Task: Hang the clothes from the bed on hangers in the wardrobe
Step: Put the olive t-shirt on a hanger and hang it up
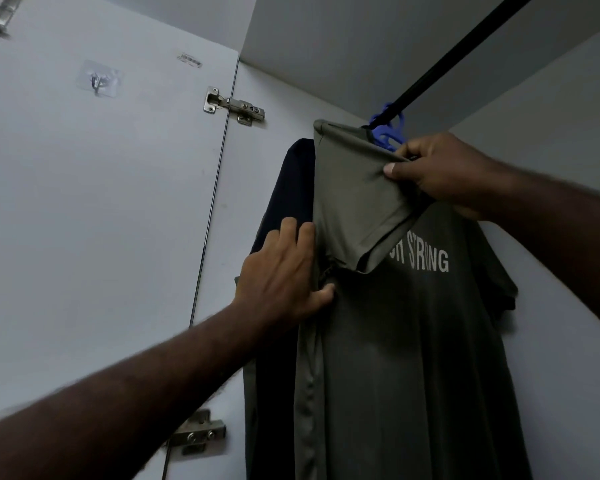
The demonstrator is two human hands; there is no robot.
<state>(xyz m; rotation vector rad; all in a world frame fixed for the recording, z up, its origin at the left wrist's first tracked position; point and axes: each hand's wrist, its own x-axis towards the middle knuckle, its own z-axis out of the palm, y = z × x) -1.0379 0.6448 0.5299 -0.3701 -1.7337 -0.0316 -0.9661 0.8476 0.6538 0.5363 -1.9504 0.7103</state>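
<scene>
The olive T-shirt (413,341) hung from the blue hanger (387,133) on the rail (447,64) at 1 o'clock; I judged it light, limp and slippery. My right hand (444,171) pinched its flipped-up sleeve (357,202) near the shoulder, while my left hand (281,275) pressed straight-fingered on its 9 o'clock side seam

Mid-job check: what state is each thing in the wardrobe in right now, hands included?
blue hanger: hooked on the black rail.
olive T-shirt: hanging on the blue hanger, one sleeve folded up.
dark garment: hanging behind the olive T-shirt.
wardrobe door: open.
left hand: flat against the shirt's side.
right hand: pinching the raised sleeve.
</scene>
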